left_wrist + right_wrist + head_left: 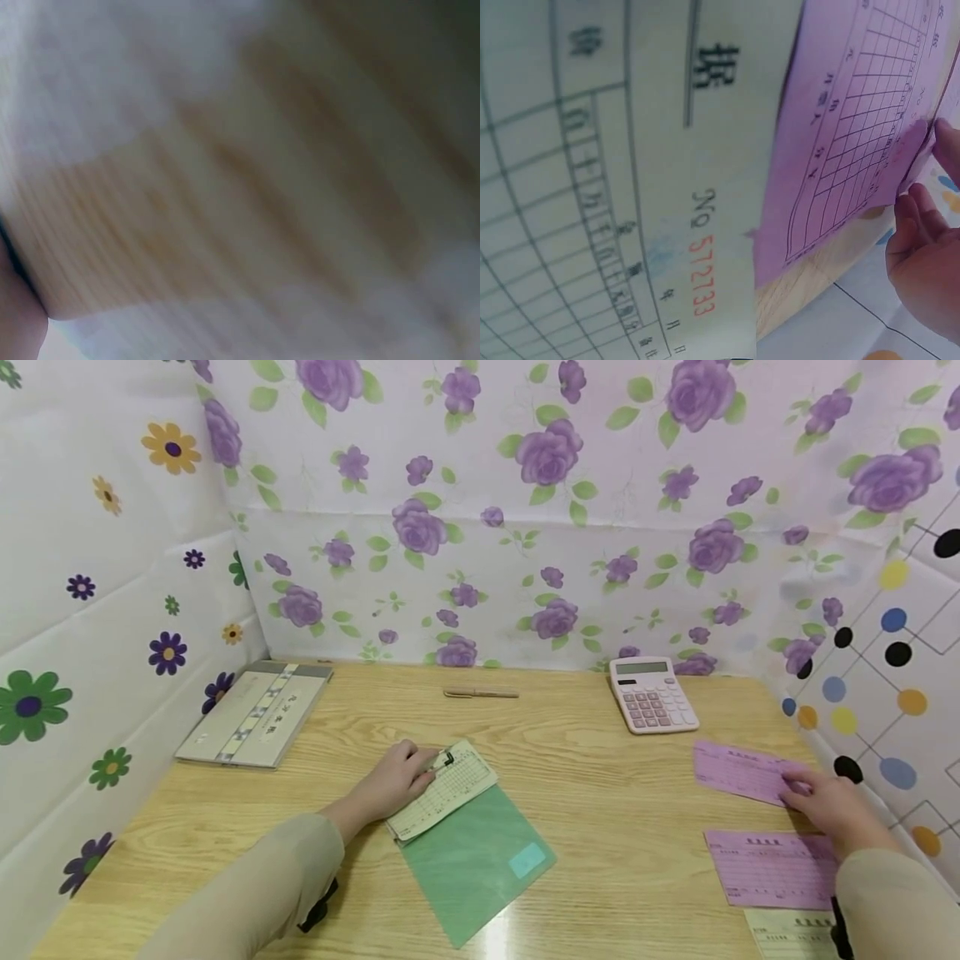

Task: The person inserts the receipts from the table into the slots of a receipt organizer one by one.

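A pink slip (738, 770) sits toward the right end of a wooden table (600, 827), its right edge pinched between the thumb and fingers of a person's right hand (843, 814). Nearer the person lies a second pink slip (772, 870), then a cream slip (783, 935); the tidy way, it seems, is to square the held slip to its neighbours, lower it flat and let go without dragging the one below. At centre, the left hand (386, 785) rests at a cream stack (457, 783), fingers beside its black clip (449, 759), though whether they grip or merely press cannot be told; a steady touch there should stop the stack sliding. Under it a green folder (465, 877) bears a pale blue label (527, 860), its contents not discernible. Beyond are a pen (480, 694), a calculator (652, 695) and, at left, a banded grey packet (300, 702), insides hidden
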The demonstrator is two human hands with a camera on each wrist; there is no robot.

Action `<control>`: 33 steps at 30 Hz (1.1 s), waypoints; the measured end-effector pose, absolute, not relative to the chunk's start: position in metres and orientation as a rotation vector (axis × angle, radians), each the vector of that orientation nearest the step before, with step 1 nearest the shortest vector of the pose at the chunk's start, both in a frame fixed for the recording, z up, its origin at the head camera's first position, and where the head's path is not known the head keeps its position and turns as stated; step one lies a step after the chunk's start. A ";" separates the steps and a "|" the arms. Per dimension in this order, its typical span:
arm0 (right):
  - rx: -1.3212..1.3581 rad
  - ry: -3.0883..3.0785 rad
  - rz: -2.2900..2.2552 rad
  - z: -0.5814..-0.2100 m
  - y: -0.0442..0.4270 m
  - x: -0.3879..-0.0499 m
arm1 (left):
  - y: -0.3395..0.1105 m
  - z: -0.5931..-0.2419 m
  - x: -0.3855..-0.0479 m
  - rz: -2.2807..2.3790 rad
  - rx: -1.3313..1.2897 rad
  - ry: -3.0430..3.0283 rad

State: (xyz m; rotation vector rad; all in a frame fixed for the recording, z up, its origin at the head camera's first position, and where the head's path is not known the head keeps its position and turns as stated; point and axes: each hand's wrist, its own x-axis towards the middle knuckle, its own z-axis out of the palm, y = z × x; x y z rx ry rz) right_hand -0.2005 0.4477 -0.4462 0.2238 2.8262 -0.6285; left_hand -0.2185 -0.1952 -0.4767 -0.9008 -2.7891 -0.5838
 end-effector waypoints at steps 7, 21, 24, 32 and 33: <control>0.080 2.893 -0.575 -0.444 0.437 -0.207 | -0.195 -0.474 -0.220 -0.574 -0.882 -2.805; -0.134 2.944 -0.474 -0.448 0.406 -0.215 | -0.192 -0.473 -0.218 -0.568 -0.885 -2.813; -0.150 2.947 -0.460 -0.448 0.397 -0.219 | -0.192 -0.475 -0.219 -0.573 -0.879 -2.814; -0.146 2.888 -0.492 -0.447 0.377 -0.223 | -0.194 -0.475 -0.218 -0.568 -0.861 -2.850; -0.143 2.883 -0.501 -0.447 0.376 -0.223 | -0.194 -0.475 -0.218 -0.570 -0.861 -2.850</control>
